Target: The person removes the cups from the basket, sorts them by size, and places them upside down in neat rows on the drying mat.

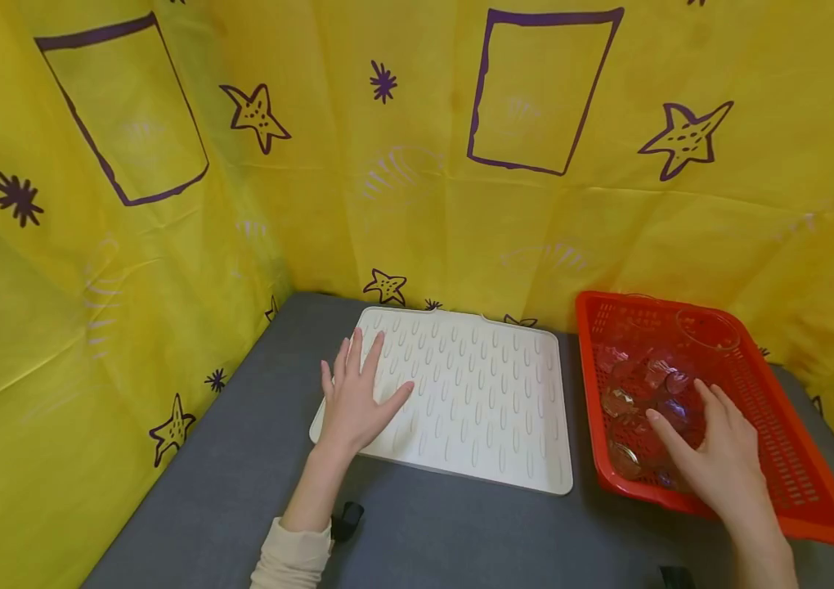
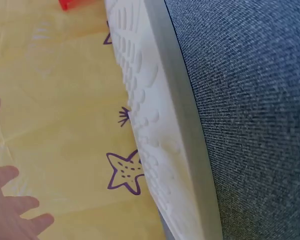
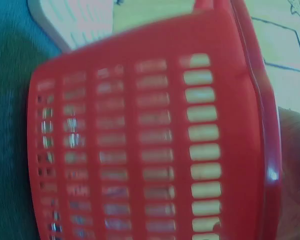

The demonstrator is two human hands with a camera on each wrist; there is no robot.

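A white ridged drying mat [image 1: 461, 393] with a raised rim lies on the grey table. Over its left part my left hand [image 1: 358, 405] is spread, fingers straight, holding nothing; in the left wrist view its fingers [image 2: 15, 205] show apart from the mat [image 2: 155, 120]. To the right stands a red perforated plastic basket [image 1: 792, 458]. Several clear glass-like items [image 1: 623, 401] lie inside it, their exact kind hard to make out. My right hand [image 1: 726, 454] reaches over the basket's near side, thumb and fingers apart with nothing between them. The basket wall [image 3: 240, 125] hides most of that hand in the right wrist view.
A yellow curtain [image 1: 417, 213] with purple starfish and outlined shapes hangs behind and to the left of the grey table [image 1: 240, 474]. The basket's tall rim [image 1: 594, 442] rises to the right of the mat, a narrow gap between them.
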